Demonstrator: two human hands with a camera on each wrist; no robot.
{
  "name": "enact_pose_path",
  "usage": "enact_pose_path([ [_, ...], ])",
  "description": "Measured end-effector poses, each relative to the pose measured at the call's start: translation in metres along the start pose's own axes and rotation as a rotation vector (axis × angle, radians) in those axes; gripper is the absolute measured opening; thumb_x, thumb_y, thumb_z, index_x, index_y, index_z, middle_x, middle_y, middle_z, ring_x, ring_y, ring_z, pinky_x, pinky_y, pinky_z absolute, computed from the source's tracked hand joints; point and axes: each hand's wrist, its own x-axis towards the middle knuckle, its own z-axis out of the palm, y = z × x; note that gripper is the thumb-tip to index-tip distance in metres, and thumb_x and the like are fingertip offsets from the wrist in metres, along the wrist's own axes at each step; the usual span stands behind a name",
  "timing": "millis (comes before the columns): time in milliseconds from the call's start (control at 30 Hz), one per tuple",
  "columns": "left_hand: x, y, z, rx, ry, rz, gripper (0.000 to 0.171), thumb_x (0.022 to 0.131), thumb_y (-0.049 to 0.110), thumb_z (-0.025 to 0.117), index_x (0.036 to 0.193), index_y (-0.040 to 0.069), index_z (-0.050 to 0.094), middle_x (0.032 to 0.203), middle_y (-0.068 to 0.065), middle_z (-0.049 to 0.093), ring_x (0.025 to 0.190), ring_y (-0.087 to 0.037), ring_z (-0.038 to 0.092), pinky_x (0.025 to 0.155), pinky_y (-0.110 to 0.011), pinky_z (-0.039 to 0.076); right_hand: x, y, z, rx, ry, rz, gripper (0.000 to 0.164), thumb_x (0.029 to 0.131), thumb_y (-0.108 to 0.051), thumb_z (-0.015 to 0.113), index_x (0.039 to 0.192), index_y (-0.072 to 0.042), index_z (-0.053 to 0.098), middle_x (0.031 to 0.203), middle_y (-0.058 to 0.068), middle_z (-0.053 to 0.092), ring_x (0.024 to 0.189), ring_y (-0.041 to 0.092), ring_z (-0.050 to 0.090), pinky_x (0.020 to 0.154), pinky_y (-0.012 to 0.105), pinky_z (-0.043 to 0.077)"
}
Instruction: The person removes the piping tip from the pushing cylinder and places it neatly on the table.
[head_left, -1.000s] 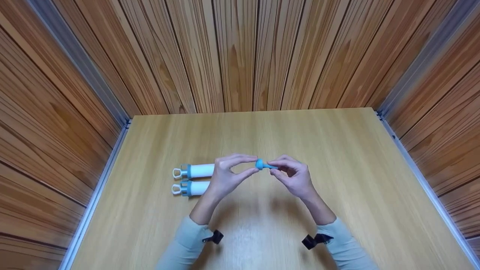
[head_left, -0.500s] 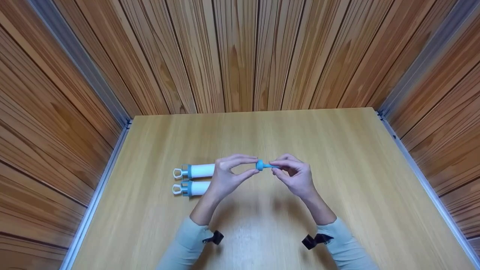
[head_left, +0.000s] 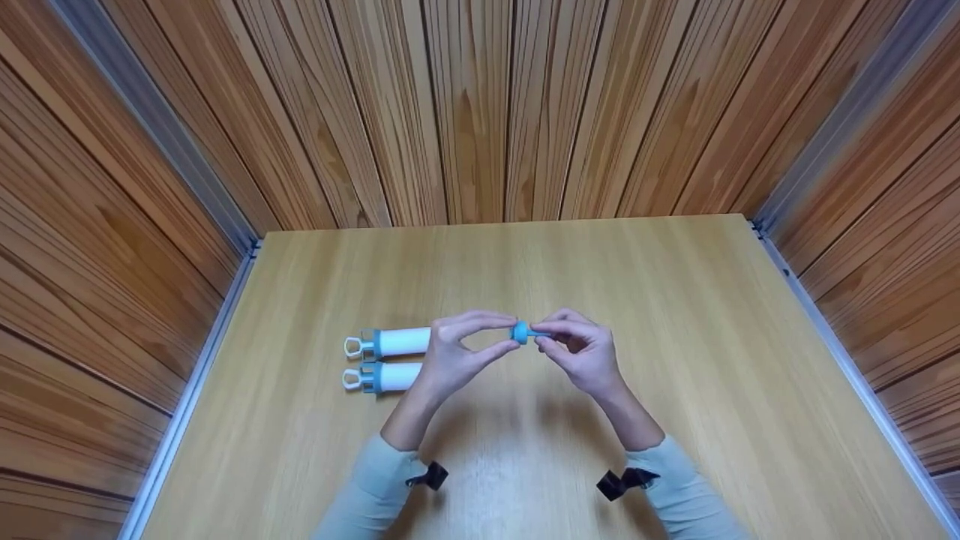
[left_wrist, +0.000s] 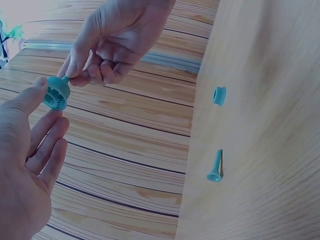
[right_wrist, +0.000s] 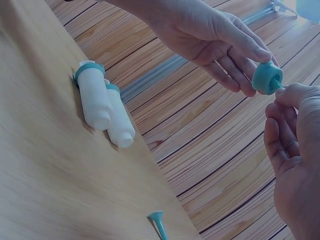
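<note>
My left hand (head_left: 459, 349) pinches a teal round cap (head_left: 520, 332) between thumb and fingertips, above the table. My right hand (head_left: 585, 352) pinches the thin teal stem (head_left: 538, 334) standing out of the cap's right side, thumb against fingers. In the left wrist view the cap (left_wrist: 59, 91) shows a hollow, ringed inside facing away from the right hand. Seen from the right wrist, the stem (right_wrist: 277, 85) runs into the cap's opening. Fingertips of the right hand cover the stem's far end.
Two white tubes (head_left: 403, 341) with teal collars and white loop handles lie side by side at the left, partly behind my left hand. A teal ring (left_wrist: 219, 95) and a flared teal nozzle (left_wrist: 215, 170) rest on the table. Wood-panelled walls (head_left: 480, 112) surround it.
My right hand has moved slightly left, closer to the cap, so less stem shows between the hands. The left hand keeps its pinch on the cap, nearly still.
</note>
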Motion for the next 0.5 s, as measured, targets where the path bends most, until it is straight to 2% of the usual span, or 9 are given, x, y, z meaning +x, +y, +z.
enact_pose_path([
  [133,0.0000,-0.0002,-0.0001,-0.003,-0.002,0.004,0.030,0.095,0.013,0.091,0.124,0.008,0.086,0.123,-0.010,0.087,0.119,-0.028,0.084,0.111,-0.040,0.065,0.0002,0.0017,0.0027,0.021,-0.005,-0.012,0.039,0.087,0.033,0.068,0.116,0.011,0.082,0.109,-0.007,0.078,0.089,0.001,0.072,0.079,0.014,0.064],
  [333,0.0001,-0.0015,-0.0002,-0.025,0.014,0.022,0.030,0.094,0.010,0.091,0.123,0.007,0.086,0.122,-0.011,0.087,0.117,-0.029,0.084,0.110,-0.039,0.066,0.0005,-0.0001,0.0076,0.024,0.008,0.018,0.038,0.088,0.031,0.069,0.116,0.010,0.083,0.109,-0.010,0.078,0.090,0.001,0.073,0.079,0.014,0.064],
  [500,0.0006,-0.0032,0.0003,-0.029,0.014,0.040,0.029,0.093,0.008,0.092,0.121,0.005,0.087,0.121,-0.013,0.088,0.116,-0.031,0.085,0.109,-0.040,0.066,0.0005,-0.0009,0.0087,0.015,0.030,0.012,0.035,0.089,0.030,0.070,0.114,0.010,0.083,0.107,-0.007,0.078,0.084,0.000,0.072,0.074,0.014,0.063],
])
